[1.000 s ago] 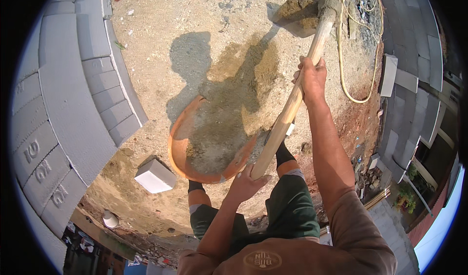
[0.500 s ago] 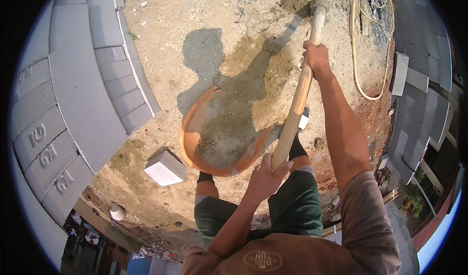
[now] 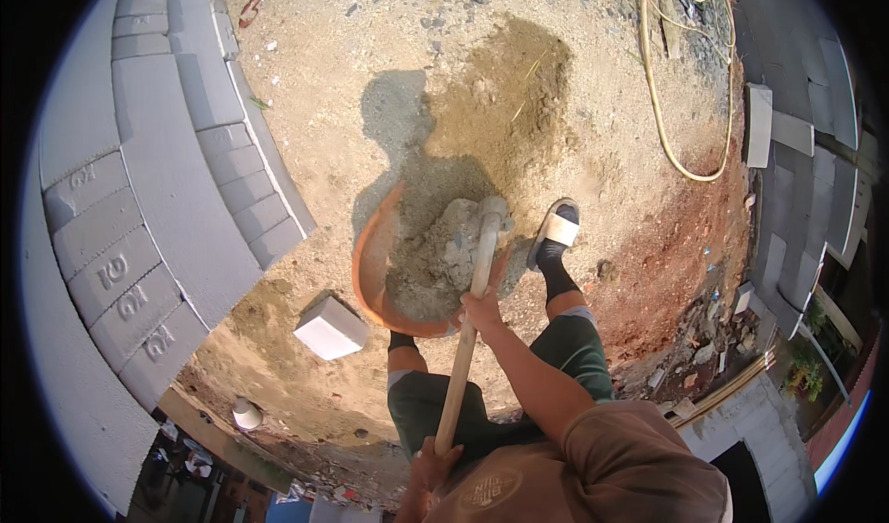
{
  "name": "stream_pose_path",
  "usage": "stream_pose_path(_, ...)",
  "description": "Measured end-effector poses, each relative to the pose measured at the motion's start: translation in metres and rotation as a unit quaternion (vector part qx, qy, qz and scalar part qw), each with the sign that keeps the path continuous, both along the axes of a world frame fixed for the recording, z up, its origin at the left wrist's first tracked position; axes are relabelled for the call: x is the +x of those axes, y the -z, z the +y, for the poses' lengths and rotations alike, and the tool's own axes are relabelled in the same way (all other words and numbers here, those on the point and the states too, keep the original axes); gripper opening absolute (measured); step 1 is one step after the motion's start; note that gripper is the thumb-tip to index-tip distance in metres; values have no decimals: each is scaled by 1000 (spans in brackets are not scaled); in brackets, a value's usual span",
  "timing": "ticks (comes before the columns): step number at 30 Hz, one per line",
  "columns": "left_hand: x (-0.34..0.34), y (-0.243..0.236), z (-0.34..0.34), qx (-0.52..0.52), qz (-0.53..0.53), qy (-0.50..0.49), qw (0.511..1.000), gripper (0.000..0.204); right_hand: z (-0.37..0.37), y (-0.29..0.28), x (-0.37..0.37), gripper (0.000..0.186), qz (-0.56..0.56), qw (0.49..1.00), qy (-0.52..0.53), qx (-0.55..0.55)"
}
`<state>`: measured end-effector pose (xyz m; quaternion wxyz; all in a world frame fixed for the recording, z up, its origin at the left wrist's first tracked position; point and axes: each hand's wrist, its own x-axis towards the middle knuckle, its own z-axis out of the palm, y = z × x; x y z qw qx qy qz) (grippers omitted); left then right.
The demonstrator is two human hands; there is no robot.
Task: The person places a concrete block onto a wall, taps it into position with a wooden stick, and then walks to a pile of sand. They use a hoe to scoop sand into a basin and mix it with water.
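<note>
Both my hands are wrapped round the wooden handle of a hoe. My right hand grips the handle in its upper part, below the head. My left hand holds the lower end, close to my body. The hoe's grey, caked blade rests at the wet grey mix inside a curved orange rim. That rim is open at the far side, where the mix meets damp sand. How deep the blade sits cannot be seen.
Grey concrete blocks are stacked at the left, more slabs at the right. A loose white block lies left of the rim. A pale hose loops at far right. My sandalled foot stands right of the rim.
The hoe has swung from the far right back toward me, its head now over the mix. My right hand has come nearer and left; my left hand has dropped toward my body.
</note>
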<state>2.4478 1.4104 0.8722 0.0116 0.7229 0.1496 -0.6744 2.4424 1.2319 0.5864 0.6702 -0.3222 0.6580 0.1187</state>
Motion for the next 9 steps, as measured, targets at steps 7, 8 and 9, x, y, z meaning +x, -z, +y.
stream_pose_path(7,3,100,-118,-231,-63,6,971,51,-212,-35,37,22,-24,975,65,-212)
stream_pose_path(8,15,120,-151,-260,-67,27,963,51,-248,4,34,29,-111,965,187,-149)
stream_pose_path(9,30,137,-183,-272,-71,42,959,53,-249,10,29,29,-107,965,186,-149)
